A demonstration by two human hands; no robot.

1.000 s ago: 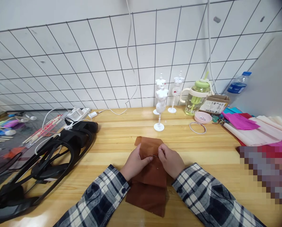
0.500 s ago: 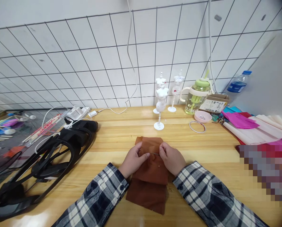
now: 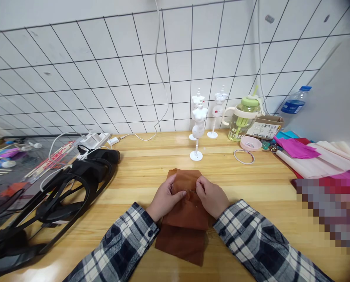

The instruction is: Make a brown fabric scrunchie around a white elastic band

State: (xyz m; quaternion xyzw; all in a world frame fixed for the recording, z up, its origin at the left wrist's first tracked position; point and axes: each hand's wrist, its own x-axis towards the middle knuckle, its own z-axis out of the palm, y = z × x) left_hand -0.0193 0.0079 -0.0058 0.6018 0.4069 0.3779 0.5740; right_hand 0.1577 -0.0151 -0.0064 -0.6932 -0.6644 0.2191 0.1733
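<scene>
A piece of brown fabric lies on the wooden table in front of me, with a darker brown length hanging below a fold. My left hand grips its left side, thumb on top and fingers partly hidden under the cloth. At the cloth's right side my right hand is closed in a pinch. Between the two hands a thin sewing needle lies across the fabric, its right end at my right fingertips. The cloth puckers just below the needle.
White mini dress forms stand behind the cloth. Further right are a green-lidded jug, a pink bowl, a ring and coloured fabrics. A black strapped headset and a power strip sit at left.
The view has shifted slightly. Both hands keep nearly the same hold on the fabric and needle, with only a small movement of the right fingers.
</scene>
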